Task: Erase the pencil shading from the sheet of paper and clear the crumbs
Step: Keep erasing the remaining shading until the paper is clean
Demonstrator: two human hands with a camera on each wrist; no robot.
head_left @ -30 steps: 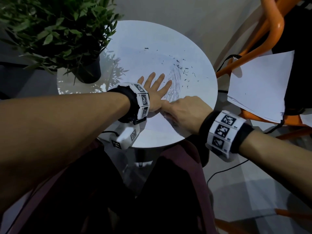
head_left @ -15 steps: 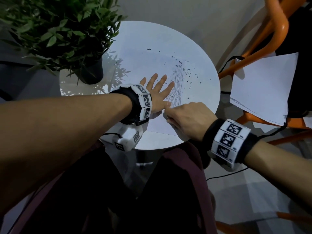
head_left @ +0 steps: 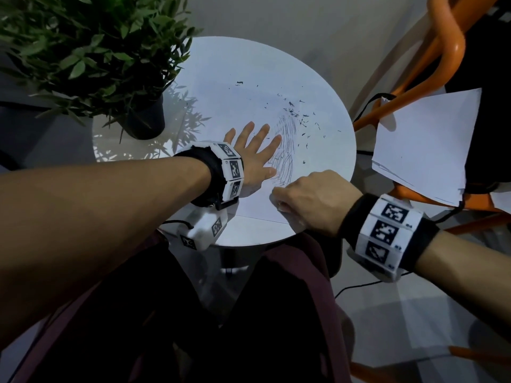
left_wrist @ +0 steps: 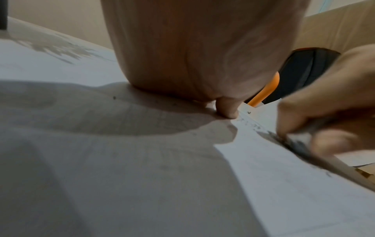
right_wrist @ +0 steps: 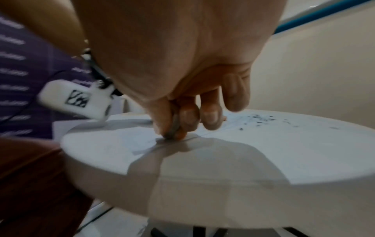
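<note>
A white sheet of paper lies on a round white table. Pencil shading runs down its right half, and dark crumbs are scattered beyond and to the right of it. My left hand lies flat on the sheet, fingers spread, just left of the shading. In the left wrist view its thumb presses the paper. My right hand pinches a small smudged eraser against the sheet at the shading's near end. From the head view the eraser is hidden under the fingers.
A potted plant stands on the table's back left. Right of the table is an orange chair with loose white sheets lying on it. A black cable trails on the floor. My knees sit under the table's near edge.
My right hand has drawn back toward me along the shading, away from my left thumb, which uncovers more of the pencil lines. The left hand stays flat in place.
</note>
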